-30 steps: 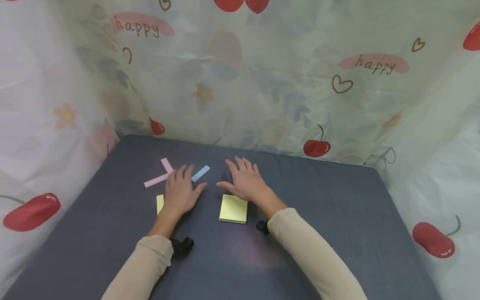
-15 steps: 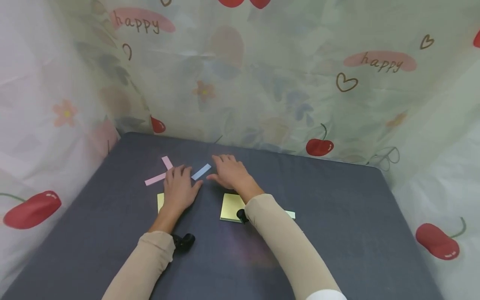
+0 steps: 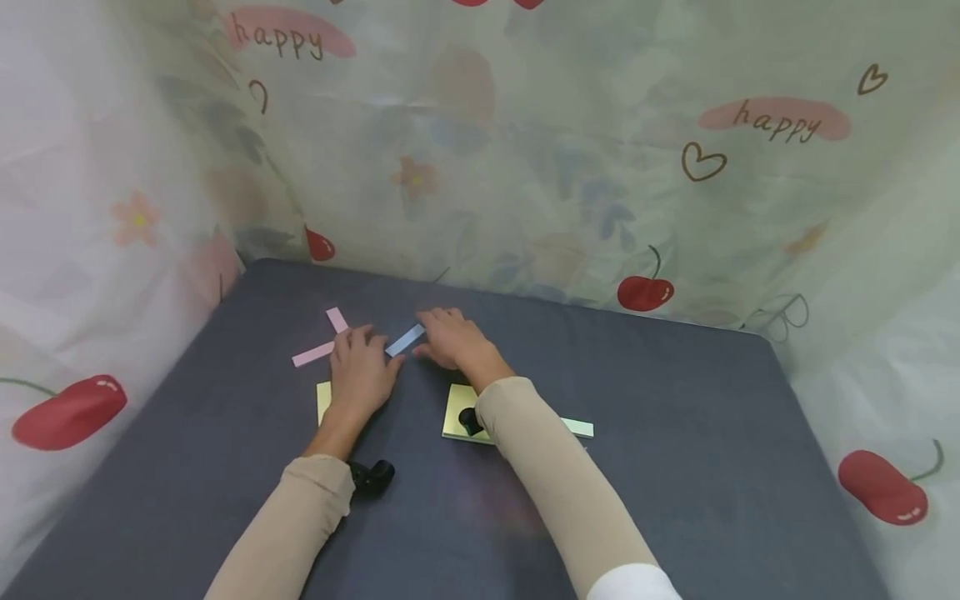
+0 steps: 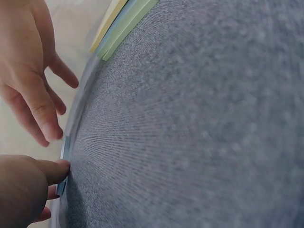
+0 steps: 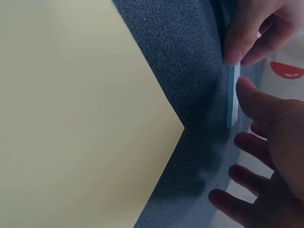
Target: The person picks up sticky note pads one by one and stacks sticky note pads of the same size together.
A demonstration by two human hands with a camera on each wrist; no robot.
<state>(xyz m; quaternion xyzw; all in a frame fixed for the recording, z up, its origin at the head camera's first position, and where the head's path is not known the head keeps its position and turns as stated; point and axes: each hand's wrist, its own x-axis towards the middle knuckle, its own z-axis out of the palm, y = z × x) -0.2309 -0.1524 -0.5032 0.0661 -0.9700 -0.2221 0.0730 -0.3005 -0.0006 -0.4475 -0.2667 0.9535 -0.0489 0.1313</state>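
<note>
A narrow blue sticky-note strip (image 3: pixel 405 340) lies slanted on the dark table between the two hands. My left hand (image 3: pixel 360 375) pinches its near end between thumb and index finger; that thumb (image 4: pixel 59 168) shows against the strip's side in the left wrist view. At the far end is my right hand (image 3: pixel 453 337), its fingers spread and relaxed, thumb (image 5: pixel 249 95) beside the strip. Two pink strips (image 3: pixel 312 354) lie just left of my left hand, which partly covers them. A square yellow sticky-note pad (image 3: pixel 455 408) sits below my right forearm, partly hidden.
A yellow strip (image 3: pixel 323 402) shows beside my left wrist, partly covered. Right of my right forearm lies a pale green strip (image 3: pixel 578 428), its left end hidden. A printed curtain (image 3: pixel 517 183) hangs behind and at the sides of the dark cloth-covered table (image 3: pixel 697 467).
My right hand has moved left from above the yellow pad to the far end of the blue strip, exposing the green strip. The left hand has stayed nearly in place.
</note>
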